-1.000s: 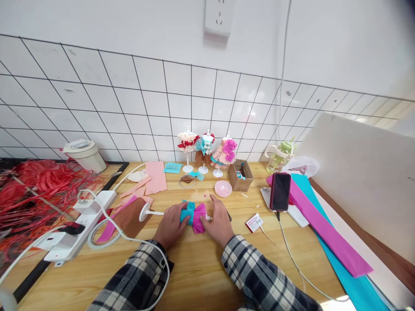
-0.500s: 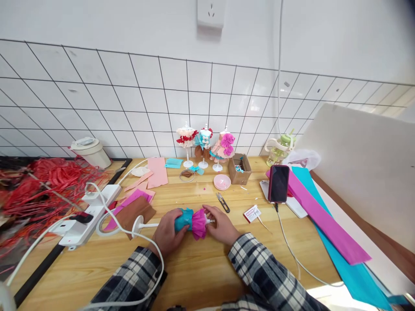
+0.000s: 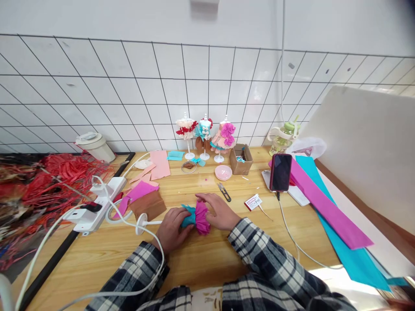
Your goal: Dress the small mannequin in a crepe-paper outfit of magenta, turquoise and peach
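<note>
A small white mannequin stand (image 3: 152,223) lies on its side, its round base to the left. Blue crepe paper (image 3: 188,216) wraps its body, with a gathered magenta crepe paper ruffle (image 3: 202,218) at the right end. My left hand (image 3: 173,229) is closed around the stand at the blue paper. My right hand (image 3: 221,211) rests at the ruffle with fingers stretched over it and the thumb apart, touching the paper's edge. It hides the mannequin's neck end.
Three dressed mannequins (image 3: 205,138) stand by the wall. Thread snips (image 3: 224,192), a pink bowl (image 3: 223,172) and a cardboard box (image 3: 241,160) lie beyond my hands. A phone (image 3: 280,172) stands at right. A white cable (image 3: 152,285) crosses over my left forearm from a power strip (image 3: 100,207).
My right hand has loosened from the mannequin's neck end, its fingers now reaching left over the magenta ruffle. My left hand stays on the blue paper. The camera view has tilted down.
</note>
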Demonstrator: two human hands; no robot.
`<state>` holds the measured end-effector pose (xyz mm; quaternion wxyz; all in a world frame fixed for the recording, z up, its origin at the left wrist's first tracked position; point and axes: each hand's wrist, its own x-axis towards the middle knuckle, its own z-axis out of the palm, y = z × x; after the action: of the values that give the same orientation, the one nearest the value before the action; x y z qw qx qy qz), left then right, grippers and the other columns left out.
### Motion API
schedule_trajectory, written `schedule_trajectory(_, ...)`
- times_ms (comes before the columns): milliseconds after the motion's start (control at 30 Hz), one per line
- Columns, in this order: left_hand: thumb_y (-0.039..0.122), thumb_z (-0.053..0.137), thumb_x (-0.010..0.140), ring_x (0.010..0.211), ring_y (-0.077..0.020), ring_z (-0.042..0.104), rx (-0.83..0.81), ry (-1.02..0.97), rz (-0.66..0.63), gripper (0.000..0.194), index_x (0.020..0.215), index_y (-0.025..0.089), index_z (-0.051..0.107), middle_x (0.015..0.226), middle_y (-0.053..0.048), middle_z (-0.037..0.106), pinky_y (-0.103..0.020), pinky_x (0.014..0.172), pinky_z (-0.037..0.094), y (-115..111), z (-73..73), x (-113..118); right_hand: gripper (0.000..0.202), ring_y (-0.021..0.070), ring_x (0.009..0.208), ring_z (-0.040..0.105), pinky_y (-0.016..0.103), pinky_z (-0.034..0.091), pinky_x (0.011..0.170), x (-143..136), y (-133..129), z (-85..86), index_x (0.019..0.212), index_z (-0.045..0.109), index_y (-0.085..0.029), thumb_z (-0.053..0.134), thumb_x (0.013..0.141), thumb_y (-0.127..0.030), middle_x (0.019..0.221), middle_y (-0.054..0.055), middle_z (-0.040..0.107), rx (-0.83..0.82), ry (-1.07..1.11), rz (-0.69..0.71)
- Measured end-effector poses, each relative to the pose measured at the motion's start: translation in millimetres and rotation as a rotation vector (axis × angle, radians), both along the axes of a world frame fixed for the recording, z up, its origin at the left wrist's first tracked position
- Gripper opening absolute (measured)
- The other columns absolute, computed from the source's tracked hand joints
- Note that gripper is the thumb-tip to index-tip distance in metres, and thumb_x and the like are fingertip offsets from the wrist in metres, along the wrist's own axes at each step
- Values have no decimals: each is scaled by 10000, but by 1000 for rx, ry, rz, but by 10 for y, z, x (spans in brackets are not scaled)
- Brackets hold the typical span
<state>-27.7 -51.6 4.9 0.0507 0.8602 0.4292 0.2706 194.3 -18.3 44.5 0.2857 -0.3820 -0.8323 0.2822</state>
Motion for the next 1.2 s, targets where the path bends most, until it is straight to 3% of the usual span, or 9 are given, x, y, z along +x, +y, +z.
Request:
schedule_trajectory(100, 286, 530, 855, 972, -245, 570, -15, 0, -9, 220, 1058, 200, 531, 1038, -105, 627, -421, 861, 459, -42, 15, 22, 620, 232, 1160, 490, 372, 331, 1018, -105, 33, 181, 1318, 420, -186, 578, 722, -247, 1244, 80, 566, 11, -81, -26)
schedule_trajectory(200, 283, 524, 858, 970, -251, 570, -12, 7, 16, 212, 1054, 204, 539, 1042, -105, 626, -426, 856, 461, -119, 26, 39, 572, 239, 1251, 399, 380, 277, 1054, -136, 4, 318, 1300, 428, -154, 554, 750, -247, 1339, 118, 475, 137, -4, -206)
schedule_trajectory(267, 289, 534, 852, 962, -253, 573, 2, 19, 34, 216, 1051, 205, 544, 1039, -104, 629, -428, 848, 464, -189, 30, 50, 473, 230, 1216, 421, 386, 261, 1048, -116, -52, 361, 1239, 486, -190, 548, 773, -246, 1277, 90, 524, 193, 12, -191)
schedule_trajectory(367, 301, 542, 847, 941, -252, 584, 17, 44, 51, 197, 1025, 216, 557, 1019, -95, 639, -427, 837, 467, -288, 35, 65, 239, 219, 1040, 521, 399, 255, 1004, -74, -164, 314, 1032, 605, -246, 582, 798, -289, 1020, 34, 650, 170, -131, -6)
schedule_trajectory(467, 304, 545, 847, 939, -250, 590, 21, 44, 61, 190, 1016, 218, 557, 1010, -91, 642, -423, 844, 464, -345, 37, 73, 163, 188, 889, 554, 368, 277, 922, -43, -272, 182, 963, 617, -245, 593, 802, -254, 857, 8, 671, 96, -229, 2)
schedule_trajectory(567, 296, 550, 846, 950, -250, 586, 26, 34, 54, 220, 1048, 208, 540, 1021, -96, 639, -421, 853, 459, -362, 36, 70, 176, 177, 865, 552, 338, 284, 867, -20, -351, 94, 968, 614, -243, 595, 793, -229, 854, 7, 674, 65, -252, -21)
schedule_trajectory(700, 265, 504, 871, 962, -241, 578, 5, -10, 39, 241, 1103, 200, 504, 1036, -101, 628, -413, 863, 460, -373, 44, 77, 173, 178, 867, 545, 326, 284, 836, -29, -419, 109, 923, 635, -225, 578, 765, -183, 858, 16, 679, 65, -265, -32)
schedule_trajectory(933, 225, 505, 866, 914, -221, 572, -64, -98, 52, 219, 1080, 181, 497, 993, -90, 622, -378, 826, 469, -416, 97, 135, 245, 196, 825, 526, 338, 268, 780, -124, -453, 132, 831, 661, -223, 668, 735, -448, 787, 19, 662, 91, -318, -65)
schedule_trajectory(1200, 228, 503, 865, 909, -221, 563, -115, -150, 69, 201, 1059, 180, 515, 979, -83, 619, -364, 812, 463, -450, 134, 144, 82, 168, 794, 533, 337, 259, 791, -111, -464, 56, 791, 652, -237, 641, 782, -318, 758, 0, 655, 121, -305, -48)
